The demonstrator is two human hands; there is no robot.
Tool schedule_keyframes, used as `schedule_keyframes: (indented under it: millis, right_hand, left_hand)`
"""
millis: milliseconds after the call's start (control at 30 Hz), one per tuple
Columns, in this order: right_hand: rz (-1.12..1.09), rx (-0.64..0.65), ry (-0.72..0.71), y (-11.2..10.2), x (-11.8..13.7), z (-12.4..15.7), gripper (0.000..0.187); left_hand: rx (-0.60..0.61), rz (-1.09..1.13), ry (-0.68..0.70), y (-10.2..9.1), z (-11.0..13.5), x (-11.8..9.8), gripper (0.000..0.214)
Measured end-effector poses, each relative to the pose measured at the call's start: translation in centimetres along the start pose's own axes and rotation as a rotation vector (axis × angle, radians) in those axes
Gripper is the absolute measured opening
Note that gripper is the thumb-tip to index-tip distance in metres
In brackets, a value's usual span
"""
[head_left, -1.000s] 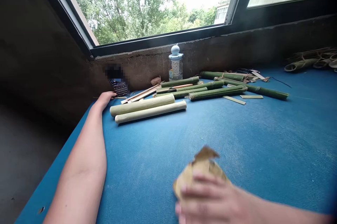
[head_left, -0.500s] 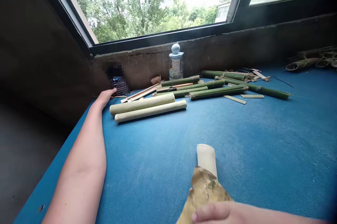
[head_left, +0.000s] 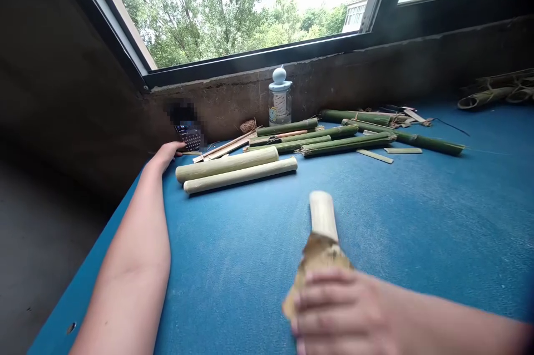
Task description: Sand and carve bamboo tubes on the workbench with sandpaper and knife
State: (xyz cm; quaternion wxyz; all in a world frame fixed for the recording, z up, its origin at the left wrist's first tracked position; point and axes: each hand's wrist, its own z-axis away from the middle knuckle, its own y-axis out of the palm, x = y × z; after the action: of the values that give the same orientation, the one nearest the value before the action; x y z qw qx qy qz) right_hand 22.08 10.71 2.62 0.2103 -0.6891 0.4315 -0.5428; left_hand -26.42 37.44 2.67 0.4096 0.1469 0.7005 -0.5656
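Note:
My right hand [head_left: 334, 310], its fingers curled over a worn brown sheet of sandpaper [head_left: 321, 252], presses near the front of the blue table. Out of the sheet's far end sticks a pale peeled bamboo piece [head_left: 322, 213]; its near part is hidden under sheet and hand. Far to the left, my left hand [head_left: 169, 153] is at a dark phone [head_left: 191, 137] leaning by the wall, its thumb at the edge and its other fingers hidden. Part of the phone is pixelated.
Two pale bamboo tubes [head_left: 233, 170] lie beyond the table's [head_left: 233, 266] middle. Behind them are green bamboo pieces [head_left: 346, 144], thin strips [head_left: 374, 156] and a lidded jar [head_left: 280, 102] by the wall. More bamboo [head_left: 488, 98] lies far right, under a window [head_left: 250, 48].
My right hand has slid forward, away from me, carrying the sandpaper and the pale bamboo piece with it. My left hand stays at the phone.

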Motion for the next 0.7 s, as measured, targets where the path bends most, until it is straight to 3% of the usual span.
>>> schedule_keyframes:
  millis: [100, 233, 300, 400, 467, 533, 633, 700]
  right_hand:
    - [0.110, -0.042, 0.120, -1.4, 0.3, -0.3, 0.038]
    - [0.044, 0.146, -0.021, -2.2, 1.2, -0.4, 0.040]
    - [0.089, 0.041, 0.026, -2.3, 0.0, 0.2, 0.042]
    - [0.188, -0.193, 0.278, -2.8, -2.9, 1.4, 0.039]
    - [0.151, -0.222, 0.395, -3.2, -4.0, 1.8, 0.038]
    - [0.069, -0.154, 0.372, -3.4, -3.8, 1.7, 0.037]
    - [0.004, -0.015, 0.211, -3.2, -2.6, 1.2, 0.037]
    - [0.045, -0.019, 0.167, -3.1, -2.7, 1.2, 0.039]
  left_hand:
    - [0.030, 0.004, 0.040, -0.3, 0.6, 0.3, 0.031]
    - [0.025, 0.008, 0.052, -0.3, 0.6, 0.2, 0.032]
    - [0.016, 0.007, 0.048, -0.2, 0.5, 0.2, 0.033]
    - [0.014, 0.003, 0.051, -0.1, 0.6, 0.2, 0.032]
    - [0.021, 0.003, 0.058, -0.2, 0.8, 0.2, 0.030]
    - [0.025, 0.006, 0.061, -0.3, 0.9, 0.1, 0.030]
    - [0.011, 0.014, 0.047, -0.3, 0.9, 0.0, 0.033]
    - [-0.003, 0.013, 0.023, -0.1, 0.7, -0.2, 0.039]
